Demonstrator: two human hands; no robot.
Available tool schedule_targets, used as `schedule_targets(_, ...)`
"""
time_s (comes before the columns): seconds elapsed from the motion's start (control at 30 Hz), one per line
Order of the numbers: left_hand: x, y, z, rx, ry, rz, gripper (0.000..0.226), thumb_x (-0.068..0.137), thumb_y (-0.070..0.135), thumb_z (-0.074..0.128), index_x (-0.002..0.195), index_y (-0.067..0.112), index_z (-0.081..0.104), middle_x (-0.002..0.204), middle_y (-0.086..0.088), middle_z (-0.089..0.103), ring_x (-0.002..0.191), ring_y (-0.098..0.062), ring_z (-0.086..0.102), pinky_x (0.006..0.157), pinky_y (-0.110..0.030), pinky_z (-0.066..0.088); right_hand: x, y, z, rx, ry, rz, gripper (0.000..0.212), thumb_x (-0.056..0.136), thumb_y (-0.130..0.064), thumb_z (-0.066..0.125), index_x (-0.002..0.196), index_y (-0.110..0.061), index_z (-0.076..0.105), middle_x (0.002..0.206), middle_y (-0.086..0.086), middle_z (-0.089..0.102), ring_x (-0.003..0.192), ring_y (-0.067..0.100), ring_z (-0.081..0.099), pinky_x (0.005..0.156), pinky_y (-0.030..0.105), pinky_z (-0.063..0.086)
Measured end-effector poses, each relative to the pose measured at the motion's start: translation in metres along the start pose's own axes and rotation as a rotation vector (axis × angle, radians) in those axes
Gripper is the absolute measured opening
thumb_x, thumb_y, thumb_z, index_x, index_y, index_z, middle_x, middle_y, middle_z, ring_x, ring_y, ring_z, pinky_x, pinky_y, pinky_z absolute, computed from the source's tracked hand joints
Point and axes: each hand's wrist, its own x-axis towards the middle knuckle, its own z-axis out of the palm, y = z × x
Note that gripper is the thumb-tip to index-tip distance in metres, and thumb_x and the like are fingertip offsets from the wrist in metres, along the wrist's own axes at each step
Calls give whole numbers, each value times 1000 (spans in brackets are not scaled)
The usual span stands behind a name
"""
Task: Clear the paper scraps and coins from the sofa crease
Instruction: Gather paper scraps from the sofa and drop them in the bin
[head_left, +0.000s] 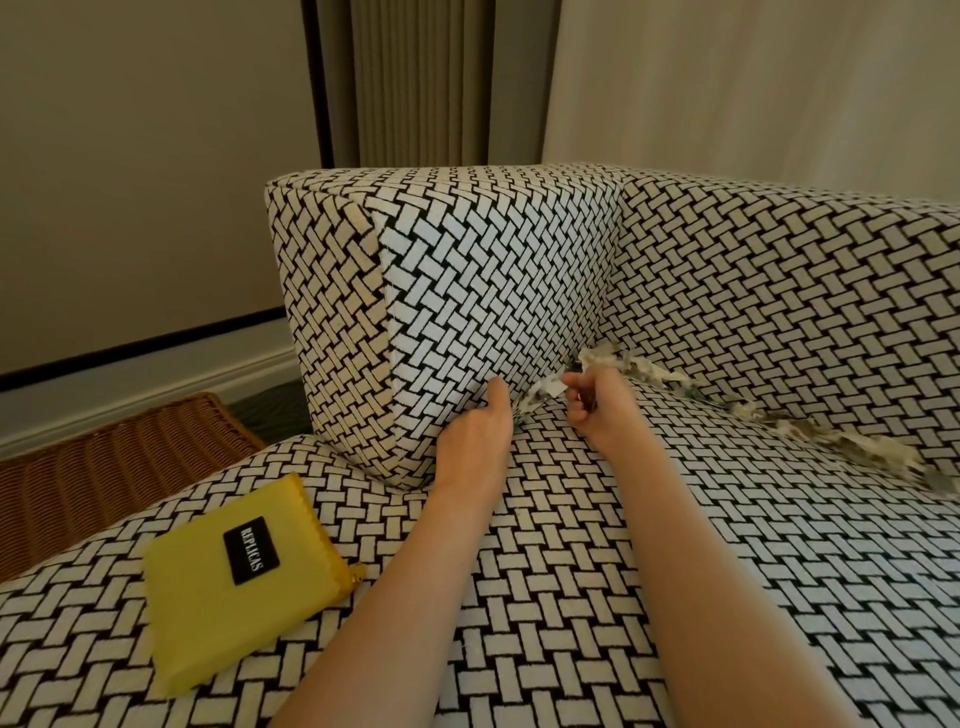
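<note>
Your right hand (597, 408), just right of centre, is curled tight; it pinches a white scrap (546, 388) at the crease of the sofa (571, 571); your left hand (475, 434) lies thumb-up against the armrest (467, 291); its fingers are tucked out of sight, so I cannot tell whether it holds anything; paper scraps (810, 431) trail along the back crease toward 3 o'clock; yellow pouch (208, 613) on the seat at 8 o'clock, black label reads "REPLICAS"; wicker basket (104, 467) at 9 o'clock.

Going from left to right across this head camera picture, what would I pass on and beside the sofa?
Wicker basket → yellow pouch → left hand → paper scrap → right hand pinching it → line of loose scraps.
</note>
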Motion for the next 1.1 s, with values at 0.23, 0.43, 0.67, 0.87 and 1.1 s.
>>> schedule_targets(0.23, -1, -4, 1, -113, 64, 3, 27, 98, 15, 43, 123, 7, 33, 89, -8, 67, 74, -23, 65, 58, -28, 45, -8, 20, 22, -1382, 162, -521, 23, 94, -18, 48, 108, -11, 64, 101, 6, 66, 82, 16, 59, 64, 24, 44)
schedule_targets(0.43, -6, -7, -4, -379, 159, 35, 17, 95, 24, 47, 93, 17, 32, 76, 2, 49, 65, -15, 49, 51, -21, 34, -10, 19, 37, -1816, 204, -477, 25, 94, -10, 44, 115, -7, 57, 113, 7, 62, 103, 20, 59, 71, 26, 42)
schedule_targets(0.67, -8, -8, -7, -834, 95, -90, 17, 90, 16, 57, 87, 17, 41, 75, 10, 54, 65, 14, 58, 58, -5, 46, -7, 26, 26, -1367, 281, -597, 30, 96, -15, 42, 121, -15, 58, 106, 6, 65, 92, 20, 63, 70, 27, 47)
schedule_targets(0.87, -15, -5, -14, -1128, 82, -276, 24, 84, 15, 65, 72, 26, 47, 77, 8, 54, 73, -3, 52, 63, -6, 41, -29, 14, 11, 239, 91, 26, 33, 98, -23, 36, 69, -10, 44, 52, -2, 37, 39, 7, 31, 36, 18, 26)
schedule_targets(1.1, -21, 5, -46, -1381, 178, -408, 20, 81, 15, 68, 79, 22, 50, 79, 4, 62, 72, -5, 60, 64, -14, 49, -90, 21, 25, 744, -142, 320, 25, 96, -2, 32, 111, 3, 51, 89, 13, 53, 100, 14, 57, 81, 26, 53)
